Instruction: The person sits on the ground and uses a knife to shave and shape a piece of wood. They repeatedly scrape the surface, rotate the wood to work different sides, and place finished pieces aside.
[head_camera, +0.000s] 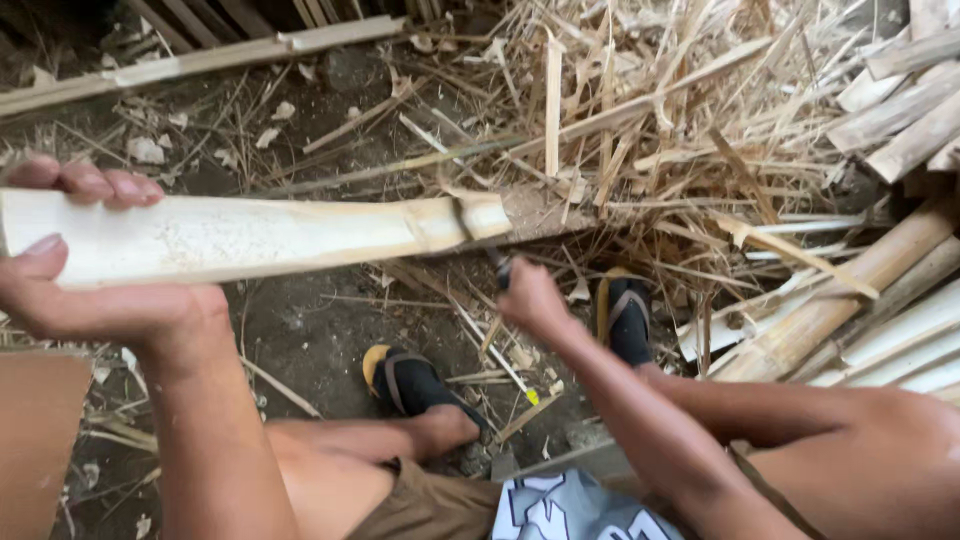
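Note:
My left hand (70, 270) grips the near end of a pale split bamboo slat (250, 238), holding it level across the left of the head view. The slat's far end rests on a worn wooden block (545, 210). My right hand (530, 297) is closed around the dark handle of a knife (478, 235). The knife's blade is set into the far end of the slat, near a node. Both of my feet, in black sandals with orange soles (415, 380), stand on the dirt below the slat.
A heap of thin bamboo strips and shavings (680, 110) covers the ground ahead and to the right. Thicker split bamboo pieces (850, 300) lie stacked at the right. A long slat (200, 60) lies along the top left. Bare dirt shows under the slat.

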